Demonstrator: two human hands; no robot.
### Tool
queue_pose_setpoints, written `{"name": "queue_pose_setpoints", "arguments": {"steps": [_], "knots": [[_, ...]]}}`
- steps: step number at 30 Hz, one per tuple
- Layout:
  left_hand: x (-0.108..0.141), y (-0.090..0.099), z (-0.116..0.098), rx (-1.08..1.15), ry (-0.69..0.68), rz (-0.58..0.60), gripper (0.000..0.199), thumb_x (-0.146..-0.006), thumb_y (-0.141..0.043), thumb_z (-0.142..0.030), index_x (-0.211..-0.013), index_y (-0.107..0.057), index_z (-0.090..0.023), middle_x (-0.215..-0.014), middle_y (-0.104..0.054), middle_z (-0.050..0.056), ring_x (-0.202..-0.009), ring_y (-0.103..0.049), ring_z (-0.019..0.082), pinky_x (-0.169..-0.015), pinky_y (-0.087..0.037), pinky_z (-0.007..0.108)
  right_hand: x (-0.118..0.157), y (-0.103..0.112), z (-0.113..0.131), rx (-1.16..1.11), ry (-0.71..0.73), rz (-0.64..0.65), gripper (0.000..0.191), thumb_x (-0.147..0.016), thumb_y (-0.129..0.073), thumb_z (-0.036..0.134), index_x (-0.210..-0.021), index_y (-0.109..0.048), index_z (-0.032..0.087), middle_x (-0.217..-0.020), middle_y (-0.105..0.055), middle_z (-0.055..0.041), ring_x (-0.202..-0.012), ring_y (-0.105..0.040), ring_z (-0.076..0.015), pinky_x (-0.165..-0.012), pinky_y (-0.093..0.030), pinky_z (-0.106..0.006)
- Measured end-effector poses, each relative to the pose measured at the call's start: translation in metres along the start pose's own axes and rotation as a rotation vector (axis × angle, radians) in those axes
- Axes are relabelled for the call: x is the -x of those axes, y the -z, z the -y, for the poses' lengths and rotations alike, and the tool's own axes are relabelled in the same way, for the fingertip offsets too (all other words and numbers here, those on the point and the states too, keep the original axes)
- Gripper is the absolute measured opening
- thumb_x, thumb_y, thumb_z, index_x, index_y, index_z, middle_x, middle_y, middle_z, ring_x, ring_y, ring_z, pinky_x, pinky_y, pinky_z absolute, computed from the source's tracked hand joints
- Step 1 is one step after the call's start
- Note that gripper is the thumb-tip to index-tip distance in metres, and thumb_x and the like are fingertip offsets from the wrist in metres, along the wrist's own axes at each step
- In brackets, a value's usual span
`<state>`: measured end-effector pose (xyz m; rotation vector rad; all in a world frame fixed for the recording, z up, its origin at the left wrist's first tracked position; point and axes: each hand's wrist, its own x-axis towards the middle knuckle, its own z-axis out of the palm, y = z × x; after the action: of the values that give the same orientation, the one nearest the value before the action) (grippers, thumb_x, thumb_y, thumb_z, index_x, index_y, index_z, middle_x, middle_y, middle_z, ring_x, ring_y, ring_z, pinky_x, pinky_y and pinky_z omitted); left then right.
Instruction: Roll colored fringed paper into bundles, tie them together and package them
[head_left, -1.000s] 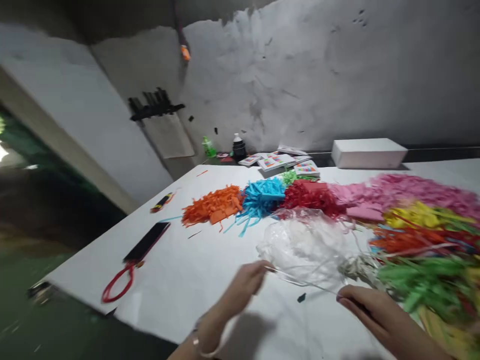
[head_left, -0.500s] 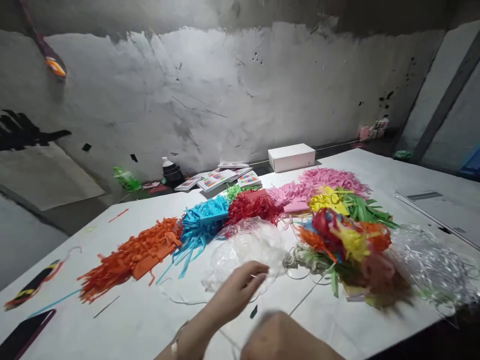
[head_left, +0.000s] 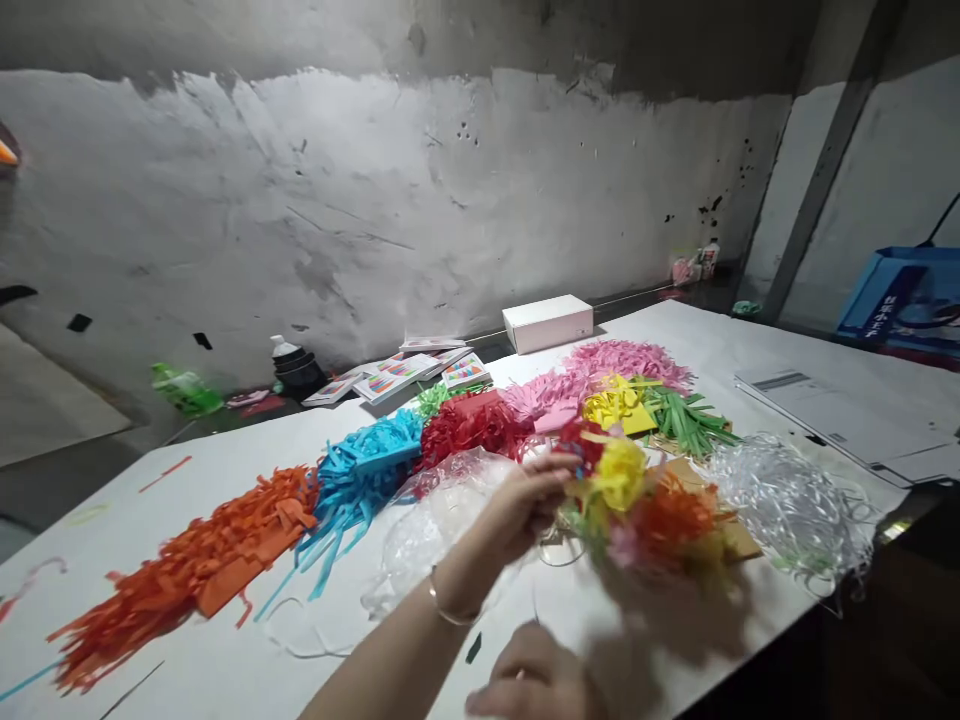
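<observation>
My left hand (head_left: 529, 505), with a bangle at its wrist, has its fingers curled round the left end of a multicoloured paper-strip bundle (head_left: 645, 505). The bundle is blurred, and a shadow lies beneath it on the white table (head_left: 420, 660). Nearer to me, my right hand (head_left: 536, 675) is smeared by motion, its grip unclear. A clear plastic bag (head_left: 439, 510) lies left of my left hand. Behind it run fringed paper bundles: orange (head_left: 217, 550), blue (head_left: 371, 450), red (head_left: 472, 425), pink (head_left: 611, 370), yellow (head_left: 619, 400) and green (head_left: 686, 420).
Shiny clear strips (head_left: 791, 500) lie at the right edge, near a flat grey-white panel (head_left: 832, 415). At the back are a white box (head_left: 547, 323), printed cards (head_left: 397, 378), a black bottle (head_left: 296, 370) and a green bottle (head_left: 187, 390). A blue bag (head_left: 904, 295) is far right.
The view has turned to the right. My left hand has moved right, up to the multicoloured bundle, which has shifted and turned. A brown card now shows behind the bundle.
</observation>
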<state>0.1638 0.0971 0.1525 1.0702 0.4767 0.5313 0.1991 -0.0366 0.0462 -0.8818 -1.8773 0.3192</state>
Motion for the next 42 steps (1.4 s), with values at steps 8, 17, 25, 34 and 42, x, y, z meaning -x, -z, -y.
{"name": "queue_pose_setpoints", "arguments": {"steps": [8, 17, 25, 34, 42], "knots": [[0.043, 0.022, -0.092, 0.008, -0.317, -0.106, 0.015, -0.078, -0.076, -0.019, -0.091, -0.073, -0.013, -0.051, -0.031, -0.009, -0.04, -0.022, 0.003, -0.036, -0.02, 0.011, 0.002, 0.032, 0.001, 0.02, -0.07, -0.441, 0.017, -0.1, -0.051, 0.032, -0.107, -0.065, 0.025, -0.085, -0.068, -0.0043, -0.078, -0.068, -0.0177, -0.071, -0.057, -0.026], [0.092, 0.042, -0.136, 0.066, -0.511, -0.236, 0.01, -0.08, -0.062, -0.009, -0.084, -0.066, -0.017, -0.053, -0.029, -0.01, -0.039, -0.023, 0.006, -0.033, -0.024, 0.01, 0.021, 0.015, -0.036, 0.034, -0.494, -0.447, 0.022, -0.097, -0.055, 0.036, -0.093, -0.07, 0.022, -0.089, -0.073, -0.0068, -0.081, -0.07, -0.0189, -0.057, -0.055, -0.02], [0.125, 0.06, -0.142, 0.295, -0.669, -0.149, 0.021, -0.083, -0.048, -0.005, -0.085, -0.064, -0.019, -0.053, -0.026, -0.009, -0.038, -0.026, 0.007, -0.031, -0.015, 0.011, 0.012, 0.002, -0.049, 0.019, -0.559, -0.292, 0.029, -0.093, -0.053, 0.044, -0.101, -0.071, 0.023, -0.108, -0.072, -0.0098, -0.102, -0.069, -0.0263, -0.087, -0.058, -0.038], [0.154, 0.071, -0.135, 0.432, -0.753, 0.054, 0.02, -0.08, -0.053, -0.001, -0.084, -0.061, -0.02, -0.056, -0.024, -0.01, -0.036, -0.018, 0.005, -0.027, -0.009, 0.012, -0.038, 0.012, -0.07, -0.19, -0.626, -0.023, 0.087, -0.069, -0.072, 0.028, -0.148, -0.037, 0.026, -0.152, -0.043, -0.0105, -0.143, -0.035, -0.0305, -0.117, -0.028, -0.05], [0.2, 0.114, -0.128, 0.373, -0.952, -0.4, 0.02, -0.094, -0.046, -0.007, -0.089, -0.06, -0.021, -0.052, -0.029, -0.01, -0.035, -0.03, 0.006, -0.029, -0.019, 0.012, -0.015, 0.027, -0.067, -0.73, -0.711, 0.515, 0.052, -0.047, -0.093, 0.043, -0.086, -0.075, 0.013, -0.055, -0.048, 0.0068, -0.049, -0.043, -0.0073, -0.046, -0.035, -0.019]]}}
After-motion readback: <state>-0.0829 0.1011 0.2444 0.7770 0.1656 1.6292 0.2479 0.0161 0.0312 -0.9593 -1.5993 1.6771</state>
